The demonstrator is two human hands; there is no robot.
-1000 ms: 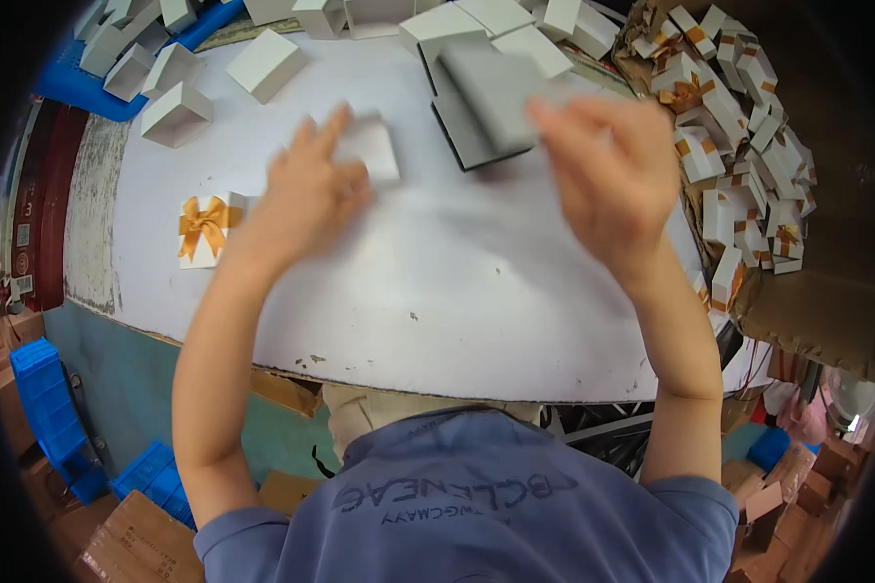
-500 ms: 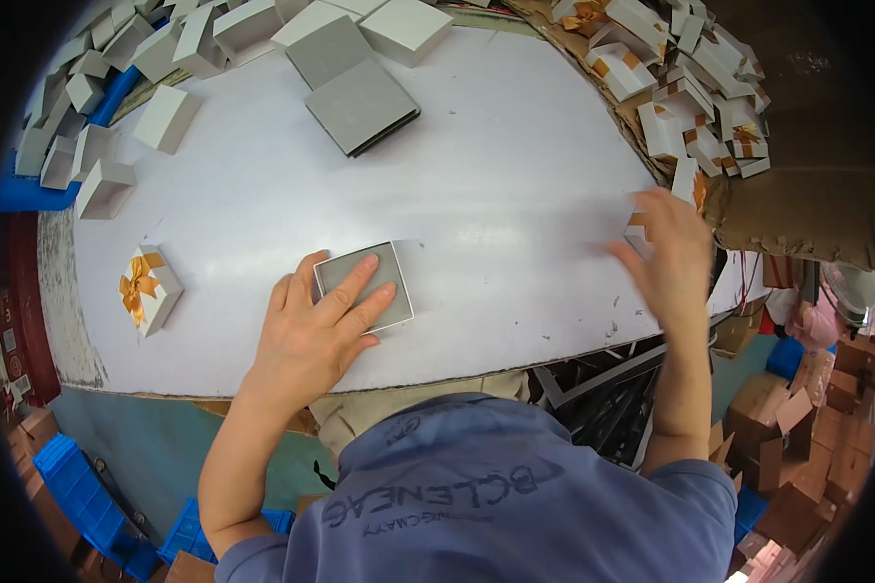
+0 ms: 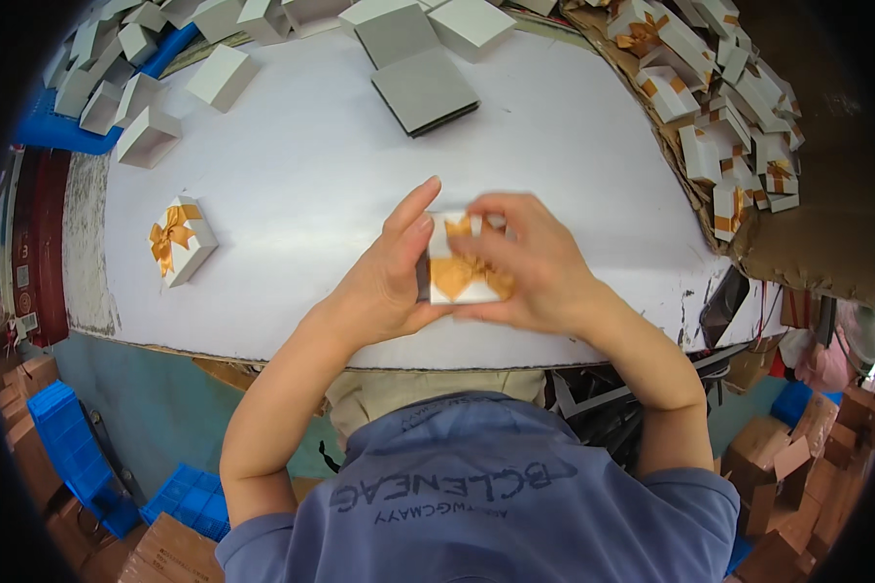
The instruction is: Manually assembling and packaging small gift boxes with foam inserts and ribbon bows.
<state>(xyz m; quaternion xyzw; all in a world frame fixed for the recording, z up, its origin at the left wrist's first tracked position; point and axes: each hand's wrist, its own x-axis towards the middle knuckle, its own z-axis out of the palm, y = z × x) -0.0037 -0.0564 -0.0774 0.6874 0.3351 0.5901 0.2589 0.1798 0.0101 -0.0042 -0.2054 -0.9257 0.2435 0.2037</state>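
Observation:
Both hands meet over the near middle of the white table (image 3: 301, 185). Between them is a small white box with a gold ribbon bow (image 3: 454, 272). My left hand (image 3: 384, 277) cups its left side, fingers stretched up along it. My right hand (image 3: 530, 262) grips it from the right and over the top, hiding part of the lid. A grey piece shows under the box at its left edge; I cannot tell if it is a separate base.
Another white box with a gold bow (image 3: 180, 238) lies at the table's left. Flat grey boards (image 3: 423, 89) are stacked at the back. Plain white boxes (image 3: 146, 136) crowd the far left, several bowed boxes (image 3: 724, 146) pile up at the right. Blue crates (image 3: 68, 457) stand on the floor.
My right hand came back from the pile at the right with a bowed white box. It now sits where my left hand pressed the grey box; both hands hold it.

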